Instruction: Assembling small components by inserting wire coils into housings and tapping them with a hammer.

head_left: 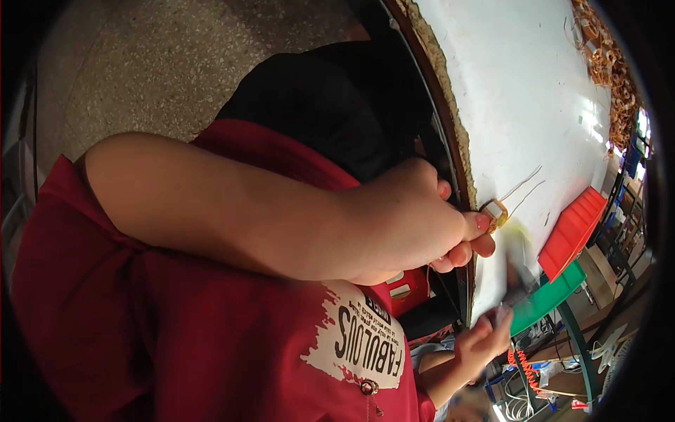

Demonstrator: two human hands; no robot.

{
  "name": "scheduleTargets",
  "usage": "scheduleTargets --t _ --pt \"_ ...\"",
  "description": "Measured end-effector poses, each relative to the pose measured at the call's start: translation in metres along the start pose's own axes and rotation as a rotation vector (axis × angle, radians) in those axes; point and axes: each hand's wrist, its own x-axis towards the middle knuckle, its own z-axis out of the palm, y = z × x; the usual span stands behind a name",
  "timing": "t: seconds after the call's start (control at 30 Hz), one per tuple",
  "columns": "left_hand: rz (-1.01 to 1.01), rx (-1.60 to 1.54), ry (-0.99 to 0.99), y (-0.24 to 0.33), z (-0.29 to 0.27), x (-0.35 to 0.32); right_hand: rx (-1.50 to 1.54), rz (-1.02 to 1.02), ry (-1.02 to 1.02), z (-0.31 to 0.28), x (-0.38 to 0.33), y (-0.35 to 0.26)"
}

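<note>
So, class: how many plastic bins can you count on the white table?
2. A red bin lies on the white table at its right edge; a green bin lies just below it, near the right hand. Others may be hidden.

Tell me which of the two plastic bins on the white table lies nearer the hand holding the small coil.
The red bin: it lies closer to the left hand pinching the coil; the green bin sits farther off.

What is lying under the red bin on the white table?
A green bin lies partly under the red bin, both at the edge of the white table. What is inside them, or beneath the red bin's middle, is hidden.
</note>
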Motion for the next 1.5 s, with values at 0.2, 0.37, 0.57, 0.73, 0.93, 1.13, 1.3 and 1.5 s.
scheduleTargets --t 0.2,0.37,0.57,0.73,0.93,1.13,1.3,1.5 --pt "-0.005 -0.004 -0.047 0.002 -0.003 -0.001 0.243 0.16 0.037 0.01 -0.009 0.005" --pt "0.0 0.071 -0.075 0.002 -0.005 -0.012 0.34 0.572 0.261 0.025 -0.005 0.004" --pt "0.331 0.575 -0.2 -0.008 -0.001 -0.028 -0.116 0.665 0.137 0.058 0.003 0.031" --pt "0.587 1.207 -0.241 0.016 0.034 -0.039 -0.103 0.784 0.29 0.055 0.018 0.025" --pt "1.009 1.53 -0.335 0.024 0.058 -0.03 -0.144 0.736 0.743 0.052 0.024 0.017" --pt "1.814 2.151 -0.453 0.068 0.104 -0.037 0.276 0.728 0.695 0.062 0.026 0.001" --pt "1.911 2.237 -0.319 0.125 0.155 -0.078 0.436 0.674 0.587 0.053 0.026 -0.02" --pt "2.094 2.32 0.049 0.156 0.198 -0.127 0.501 0.637 0.533 0.049 0.029 -0.033"
